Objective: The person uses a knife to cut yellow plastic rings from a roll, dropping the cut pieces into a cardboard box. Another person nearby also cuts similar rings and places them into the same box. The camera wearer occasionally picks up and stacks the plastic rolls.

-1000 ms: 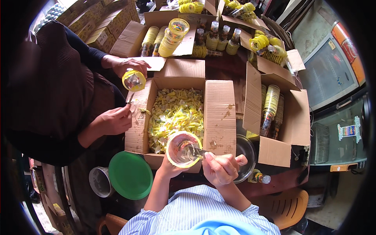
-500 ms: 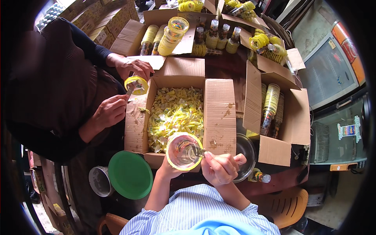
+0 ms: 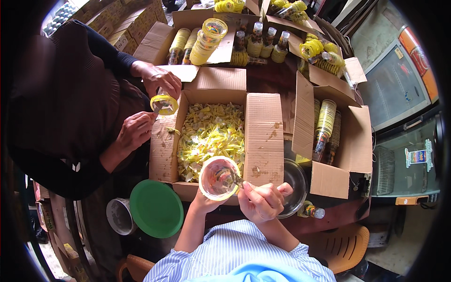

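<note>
Clear plastic yellow-rimmed cup [image 3: 217, 177] over six o'clock edge of carton [image 3: 263, 138]. Left hand [image 3: 205, 202] curled around cup's side, fingers partly hidden. Right hand [image 3: 261, 201]: fingers pinched together on slim dark tool [image 3: 238, 180] at rim's three o'clock. Yellow scraps [image 3: 211, 134] toward twelve. Co-worker's hand [image 3: 162, 81] toward eleven.
</note>
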Tool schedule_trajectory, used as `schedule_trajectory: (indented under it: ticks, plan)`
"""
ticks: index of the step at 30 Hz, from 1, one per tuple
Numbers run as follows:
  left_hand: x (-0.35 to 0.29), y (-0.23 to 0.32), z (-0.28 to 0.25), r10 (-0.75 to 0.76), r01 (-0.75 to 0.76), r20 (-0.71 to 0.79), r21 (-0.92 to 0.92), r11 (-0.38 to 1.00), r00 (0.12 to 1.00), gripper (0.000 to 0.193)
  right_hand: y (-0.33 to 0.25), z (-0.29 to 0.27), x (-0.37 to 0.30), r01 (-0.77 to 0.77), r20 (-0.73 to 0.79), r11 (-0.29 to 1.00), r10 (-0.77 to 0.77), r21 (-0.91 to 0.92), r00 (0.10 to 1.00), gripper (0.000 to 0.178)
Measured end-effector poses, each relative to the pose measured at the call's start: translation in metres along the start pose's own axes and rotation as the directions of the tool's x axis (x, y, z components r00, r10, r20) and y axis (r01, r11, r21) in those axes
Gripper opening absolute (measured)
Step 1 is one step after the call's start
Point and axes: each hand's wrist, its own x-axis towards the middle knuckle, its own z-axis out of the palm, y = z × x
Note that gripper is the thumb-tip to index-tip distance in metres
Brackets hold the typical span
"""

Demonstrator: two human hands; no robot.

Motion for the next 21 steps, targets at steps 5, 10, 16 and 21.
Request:
schedule_trajectory:
  ticks: [5,10,16,21]
  plan:
    - [-0.0029,-0.0027,-0.0046,-0.001,0.000,0.043,0.020,1.000,0.999,0.074,-0.0004,0.0019,0.0000,0.007,-0.005,1.000,-0.007,-0.022,1.000,0.026]
    - [-0.0017,0.0019,-0.0014,0.003,-0.003,0.032,0.017,1.000,0.999,0.076,-0.0034,-0.0013,0.0044,0.019,0.011,1.000,-0.019,0.002,1.000,0.028]
    - [-0.0070,-0.0053,-0.0081,-0.014,0.017,-0.029,0.084,0.996,0.999,0.078,-0.0054,-0.0028,0.0049,0.040,0.024,0.999,-0.040,-0.018,0.999,0.029]
    - [-0.0045,0.0041,-0.0054,-0.059,0.059,0.019,-0.001,0.998,0.998,0.083,-0.0040,0.0013,0.0082,0.067,0.010,0.997,-0.067,-0.028,0.998,0.028]
